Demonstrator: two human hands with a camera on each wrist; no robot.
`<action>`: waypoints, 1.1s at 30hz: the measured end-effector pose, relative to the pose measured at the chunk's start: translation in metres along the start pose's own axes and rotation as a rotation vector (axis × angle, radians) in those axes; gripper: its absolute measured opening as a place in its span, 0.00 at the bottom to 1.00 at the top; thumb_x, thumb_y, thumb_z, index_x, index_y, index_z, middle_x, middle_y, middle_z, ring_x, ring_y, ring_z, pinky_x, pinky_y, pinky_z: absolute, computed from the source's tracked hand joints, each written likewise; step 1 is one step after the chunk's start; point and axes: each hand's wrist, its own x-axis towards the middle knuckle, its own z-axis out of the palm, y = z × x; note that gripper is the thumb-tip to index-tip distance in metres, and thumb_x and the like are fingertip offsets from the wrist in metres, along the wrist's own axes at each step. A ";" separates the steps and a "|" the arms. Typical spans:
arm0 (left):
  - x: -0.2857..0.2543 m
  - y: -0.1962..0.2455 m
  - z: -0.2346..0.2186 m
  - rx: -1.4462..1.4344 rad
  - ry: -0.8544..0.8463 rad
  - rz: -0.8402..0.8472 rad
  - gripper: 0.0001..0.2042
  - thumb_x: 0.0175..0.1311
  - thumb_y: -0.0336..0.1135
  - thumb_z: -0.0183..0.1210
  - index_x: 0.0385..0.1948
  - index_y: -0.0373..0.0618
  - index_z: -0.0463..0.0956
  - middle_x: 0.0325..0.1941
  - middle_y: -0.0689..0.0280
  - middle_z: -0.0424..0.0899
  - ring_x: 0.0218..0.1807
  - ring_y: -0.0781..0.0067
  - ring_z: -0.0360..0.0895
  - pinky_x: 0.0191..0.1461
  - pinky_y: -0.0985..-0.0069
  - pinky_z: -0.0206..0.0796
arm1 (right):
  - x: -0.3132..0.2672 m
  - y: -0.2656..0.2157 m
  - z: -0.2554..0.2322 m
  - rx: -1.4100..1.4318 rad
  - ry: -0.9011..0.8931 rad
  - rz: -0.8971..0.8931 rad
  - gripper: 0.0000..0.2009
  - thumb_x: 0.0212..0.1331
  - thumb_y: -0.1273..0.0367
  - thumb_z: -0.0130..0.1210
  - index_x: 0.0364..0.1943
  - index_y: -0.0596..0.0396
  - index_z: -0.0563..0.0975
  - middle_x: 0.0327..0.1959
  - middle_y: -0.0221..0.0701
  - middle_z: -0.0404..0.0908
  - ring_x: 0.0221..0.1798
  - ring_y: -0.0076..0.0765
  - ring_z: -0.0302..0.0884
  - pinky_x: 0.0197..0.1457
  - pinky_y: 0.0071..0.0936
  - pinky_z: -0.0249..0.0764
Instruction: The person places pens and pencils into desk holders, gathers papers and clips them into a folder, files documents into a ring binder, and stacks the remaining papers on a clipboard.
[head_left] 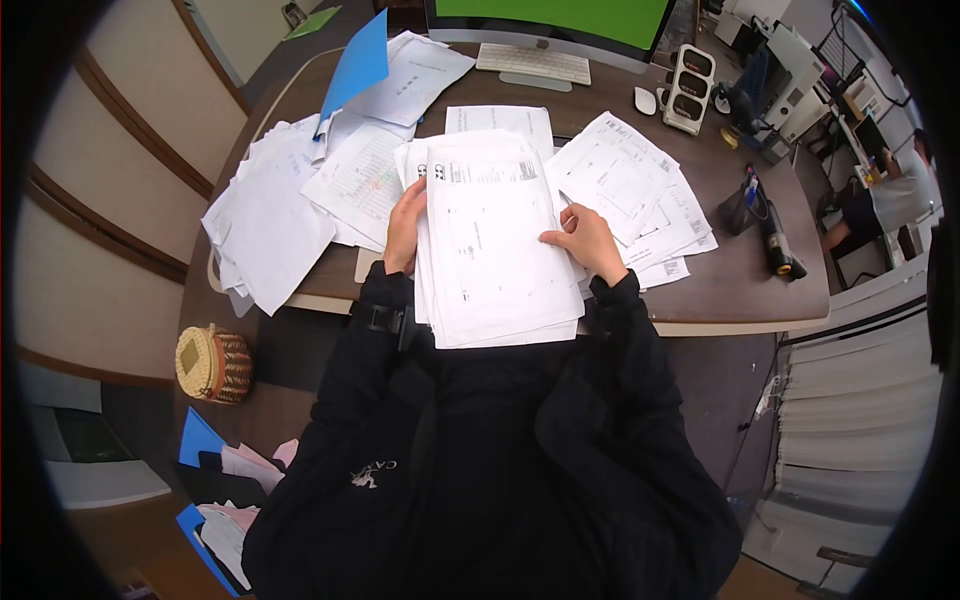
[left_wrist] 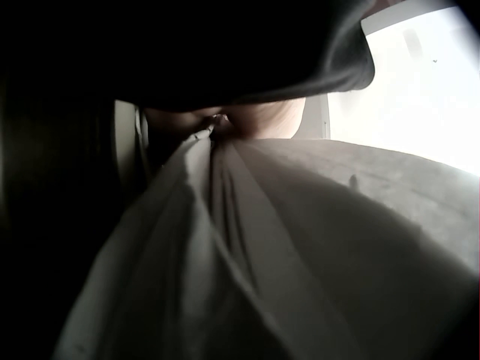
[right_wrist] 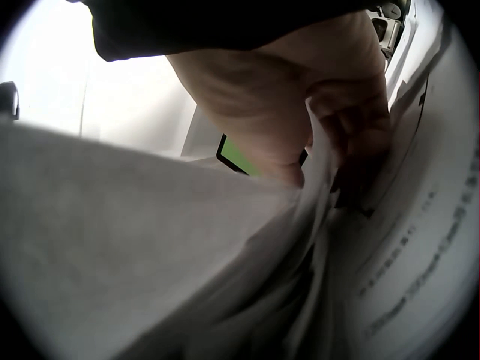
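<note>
1. At the near edge of the desk (head_left: 735, 285), right in the middle of my head view, there's the stack of papers (head_left: 490, 265), tilted up in front of the dark jacket (head_left: 480, 450), its top sheet printed and facing the wearer.
2. On the left side, I've got the left hand (head_left: 403, 230) gripping the stack's edge; my left wrist feed is dark, but the sheets fan out from that grip.
3. Over on the right, the right hand (head_left: 588, 240) has the opposite edge pinched, thumb on the front face, fingers curled behind; my right wrist camera catches the sheets bending there.
4. To the left, I see a loose paper pile (head_left: 272, 215) spread across the desk, and beyond it a blue folder (head_left: 357, 68) standing open.
5. To the right, more printed sheets (head_left: 615, 180) lie overlapped, near the right hand.
6. At the far side, there's the keyboard (head_left: 533, 65) below a green-lit monitor (head_left: 560, 18), with the white mouse (head_left: 645, 101) and a power strip (head_left: 689, 88) to their right.
7. Near left, I spot a woven basket (head_left: 228, 368).
</note>
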 end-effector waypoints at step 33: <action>0.000 -0.001 0.001 0.072 -0.028 0.143 0.24 0.70 0.40 0.47 0.63 0.36 0.59 0.58 0.56 0.72 0.55 0.71 0.74 0.56 0.76 0.67 | -0.013 -0.020 0.021 0.064 0.027 -0.169 0.23 0.62 0.60 0.55 0.56 0.61 0.69 0.45 0.54 0.79 0.47 0.55 0.79 0.50 0.38 0.72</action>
